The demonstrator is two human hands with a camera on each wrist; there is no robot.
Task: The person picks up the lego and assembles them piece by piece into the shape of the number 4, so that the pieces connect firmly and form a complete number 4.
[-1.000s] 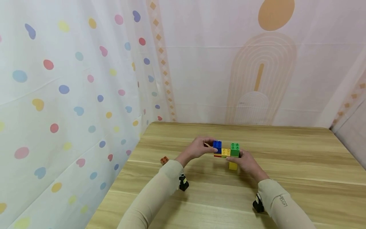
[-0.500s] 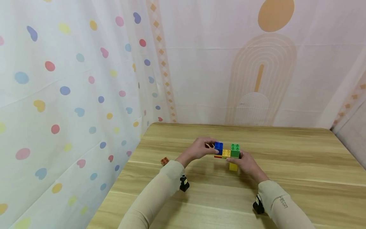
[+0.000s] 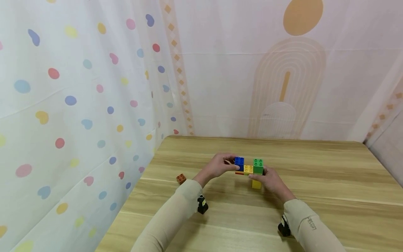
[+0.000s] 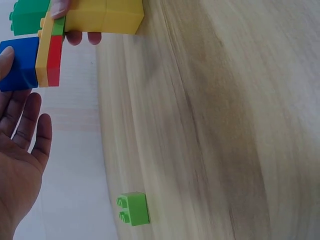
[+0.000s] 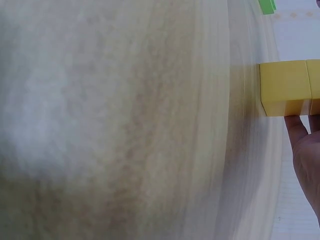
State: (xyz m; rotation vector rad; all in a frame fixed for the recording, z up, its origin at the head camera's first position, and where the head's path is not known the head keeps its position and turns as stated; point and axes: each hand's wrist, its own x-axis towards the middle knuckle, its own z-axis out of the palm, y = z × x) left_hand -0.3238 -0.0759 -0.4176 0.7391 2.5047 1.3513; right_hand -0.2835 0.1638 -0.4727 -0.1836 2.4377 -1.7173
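My left hand [image 3: 217, 165] pinches a blue toy brick [image 3: 239, 161] at the left end of a joined block structure, thumb in front. A flat yellow piece [image 3: 248, 169] links it with a green brick [image 3: 258, 164] on the right. Beneath the flat piece, the left wrist view shows a thin red piece [image 4: 54, 61] and a thin green one [image 4: 58, 26]. Two yellow bricks [image 4: 105, 15] make a leg under the green end. My right hand [image 3: 273, 180] grips that right end, its thumb at the front by the flat piece; the hand hides part of the leg.
On the wooden table [image 3: 315, 168], an orange-brown brick [image 3: 181, 178] lies left of my left wrist. A light green brick [image 4: 133, 208] stands on the table in the left wrist view. Patterned curtains [image 3: 220, 87] hang behind and to the left.
Both hands keep their hold on the block structure, which stays nearly in place. Only slight shifts show, in step with a small movement of the head view.
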